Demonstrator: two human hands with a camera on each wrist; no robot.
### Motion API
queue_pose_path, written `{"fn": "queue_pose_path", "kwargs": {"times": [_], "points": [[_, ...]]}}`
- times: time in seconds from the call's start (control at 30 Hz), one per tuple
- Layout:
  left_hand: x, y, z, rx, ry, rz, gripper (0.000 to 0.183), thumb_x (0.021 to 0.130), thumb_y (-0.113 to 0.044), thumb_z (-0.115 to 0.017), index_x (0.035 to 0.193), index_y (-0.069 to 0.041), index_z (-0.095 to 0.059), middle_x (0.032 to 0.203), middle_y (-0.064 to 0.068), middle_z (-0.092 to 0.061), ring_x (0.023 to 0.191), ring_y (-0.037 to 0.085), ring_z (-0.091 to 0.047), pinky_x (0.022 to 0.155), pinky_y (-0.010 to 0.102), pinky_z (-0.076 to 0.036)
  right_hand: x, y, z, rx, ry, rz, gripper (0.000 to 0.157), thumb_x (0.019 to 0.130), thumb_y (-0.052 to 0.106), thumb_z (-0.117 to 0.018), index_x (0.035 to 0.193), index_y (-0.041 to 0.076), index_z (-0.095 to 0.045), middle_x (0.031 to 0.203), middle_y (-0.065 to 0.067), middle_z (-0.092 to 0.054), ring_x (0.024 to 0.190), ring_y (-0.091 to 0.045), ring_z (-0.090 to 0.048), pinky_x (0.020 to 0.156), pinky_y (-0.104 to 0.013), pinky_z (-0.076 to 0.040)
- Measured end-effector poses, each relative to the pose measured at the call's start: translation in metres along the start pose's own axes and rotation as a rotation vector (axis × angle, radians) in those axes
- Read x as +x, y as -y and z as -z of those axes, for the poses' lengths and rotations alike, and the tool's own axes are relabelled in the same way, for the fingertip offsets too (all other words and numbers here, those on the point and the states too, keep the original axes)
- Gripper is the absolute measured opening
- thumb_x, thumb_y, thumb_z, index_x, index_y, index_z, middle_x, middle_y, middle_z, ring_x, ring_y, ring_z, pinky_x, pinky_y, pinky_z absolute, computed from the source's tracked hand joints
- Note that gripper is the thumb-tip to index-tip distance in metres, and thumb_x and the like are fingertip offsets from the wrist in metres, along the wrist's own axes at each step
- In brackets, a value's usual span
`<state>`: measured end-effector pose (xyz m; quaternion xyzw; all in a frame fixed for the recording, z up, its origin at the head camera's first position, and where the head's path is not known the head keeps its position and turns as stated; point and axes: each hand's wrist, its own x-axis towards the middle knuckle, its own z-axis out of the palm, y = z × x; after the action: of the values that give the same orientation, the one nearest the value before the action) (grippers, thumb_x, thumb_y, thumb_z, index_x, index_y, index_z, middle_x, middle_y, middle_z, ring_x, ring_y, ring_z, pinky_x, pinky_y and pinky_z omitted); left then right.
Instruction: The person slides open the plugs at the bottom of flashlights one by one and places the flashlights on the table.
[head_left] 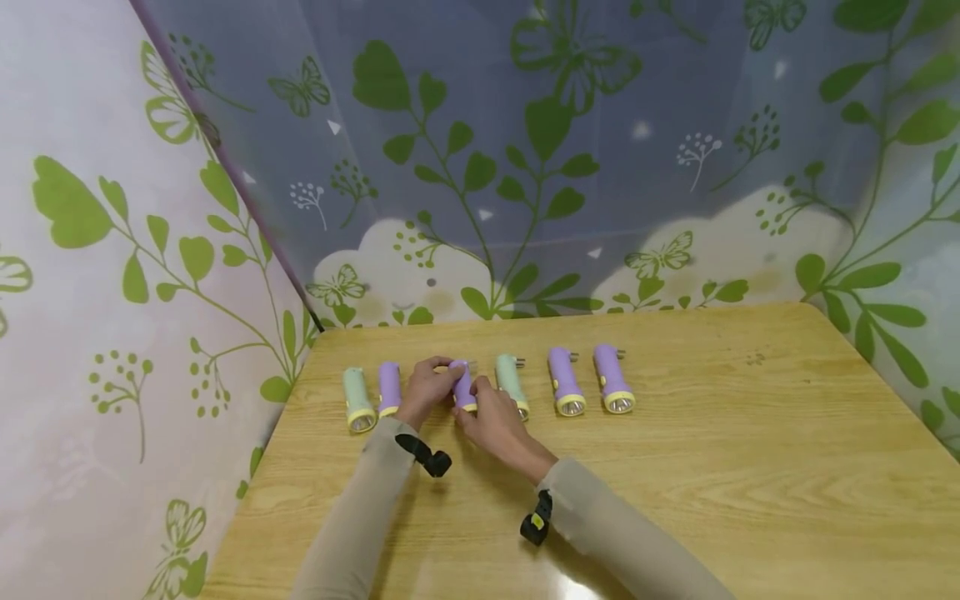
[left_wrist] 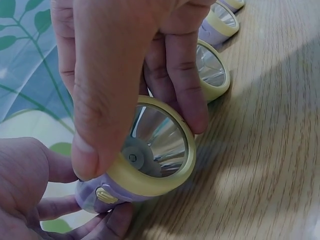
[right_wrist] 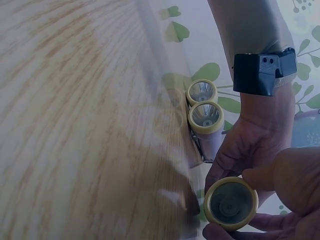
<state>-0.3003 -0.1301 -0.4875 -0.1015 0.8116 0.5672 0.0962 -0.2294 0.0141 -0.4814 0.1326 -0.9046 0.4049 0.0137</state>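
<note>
Between my two hands is a purple flashlight (head_left: 462,386) with a pale yellow rim; in the left wrist view its clear lens (left_wrist: 160,142) and a yellow side switch (left_wrist: 106,195) show. My left hand (head_left: 429,393) pinches the purple body near its far end. The right hand (head_left: 495,421) grips the yellow-rimmed head, thumb on one side and fingers on the other. The lens (right_wrist: 231,204) faces the camera in the right wrist view. Right beside the right hand lies a green flashlight (head_left: 508,375), partly covered by it. A purple flashlight (head_left: 389,385) lies just left of the left hand.
Another green flashlight (head_left: 356,396) ends the row on the left. Two purple flashlights (head_left: 565,379) (head_left: 611,375) lie on the right with metal prongs sticking out sideways. All rest on a wooden table (head_left: 712,467), backed by a leaf-patterned curtain (head_left: 465,167).
</note>
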Motion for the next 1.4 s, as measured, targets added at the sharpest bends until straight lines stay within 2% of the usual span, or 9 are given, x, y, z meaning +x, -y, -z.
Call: {"fn": "queue_pose_path", "kwargs": {"times": [0.3, 0.47, 0.67, 1.03, 1.27, 1.4], "points": [[-0.0002, 0.0031, -0.0011, 0.029, 0.005, -0.005, 0.043, 0.1, -0.026, -0.064, 0.135, -0.002, -0.06, 0.08, 0.002, -0.063, 0.068, 0.012, -0.057, 0.064, 0.025, -0.051, -0.0005, -0.0021, -0.003, -0.015, 0.006, -0.002, 0.038, 0.096, 0.024, -0.07, 0.119, -0.003, -0.057, 0.096, -0.017, -0.071, 0.065, -0.014, -0.057, 0.054, -0.024, -0.046], [0.001, 0.0023, -0.0003, 0.043, -0.006, -0.017, 0.044, 0.099, -0.027, -0.064, 0.134, -0.001, -0.06, 0.079, 0.002, -0.063, 0.068, 0.013, -0.058, 0.063, 0.025, -0.05, 0.0016, -0.003, -0.0051, -0.027, -0.009, 0.016, 0.036, 0.096, 0.023, -0.07, 0.116, -0.003, -0.057, 0.09, -0.015, -0.07, 0.063, -0.013, -0.056, 0.054, -0.029, -0.047], [0.0005, 0.0019, 0.0012, 0.06, -0.013, -0.023, 0.044, 0.098, -0.027, -0.065, 0.134, -0.001, -0.06, 0.08, 0.003, -0.063, 0.069, 0.014, -0.058, 0.063, 0.025, -0.05, 0.0015, -0.0021, -0.006, -0.015, 0.0, 0.018, 0.035, 0.096, 0.02, -0.07, 0.118, -0.005, -0.057, 0.093, -0.017, -0.071, 0.066, -0.015, -0.059, 0.053, -0.024, -0.046], [-0.0016, 0.0029, 0.0019, 0.068, -0.011, -0.044, 0.042, 0.099, -0.025, -0.065, 0.131, 0.001, -0.062, 0.08, 0.003, -0.065, 0.069, 0.014, -0.06, 0.064, 0.026, -0.052, 0.0004, -0.0003, -0.0069, -0.027, 0.002, 0.019, 0.033, 0.096, 0.019, -0.07, 0.117, -0.004, -0.057, 0.096, -0.019, -0.071, 0.069, -0.017, -0.06, 0.055, -0.026, -0.047], [-0.0013, 0.0038, 0.0005, 0.121, -0.01, -0.048, 0.043, 0.097, -0.027, -0.066, 0.13, 0.0, -0.063, 0.082, 0.005, -0.063, 0.067, 0.015, -0.059, 0.062, 0.025, -0.051, -0.0012, -0.0001, -0.0077, -0.028, 0.033, -0.015, 0.031, 0.097, 0.019, -0.068, 0.116, -0.003, -0.057, 0.091, -0.015, -0.068, 0.064, -0.014, -0.057, 0.05, -0.024, -0.044], [-0.0008, 0.004, -0.0002, 0.146, -0.021, -0.058, 0.044, 0.096, -0.028, -0.067, 0.13, 0.0, -0.063, 0.084, 0.007, -0.064, 0.067, 0.017, -0.059, 0.061, 0.025, -0.049, -0.0016, 0.0012, -0.0077, -0.057, 0.025, -0.008, 0.031, 0.097, 0.018, -0.069, 0.115, -0.004, -0.057, 0.092, -0.016, -0.068, 0.066, -0.016, -0.057, 0.051, -0.025, -0.044]]}}
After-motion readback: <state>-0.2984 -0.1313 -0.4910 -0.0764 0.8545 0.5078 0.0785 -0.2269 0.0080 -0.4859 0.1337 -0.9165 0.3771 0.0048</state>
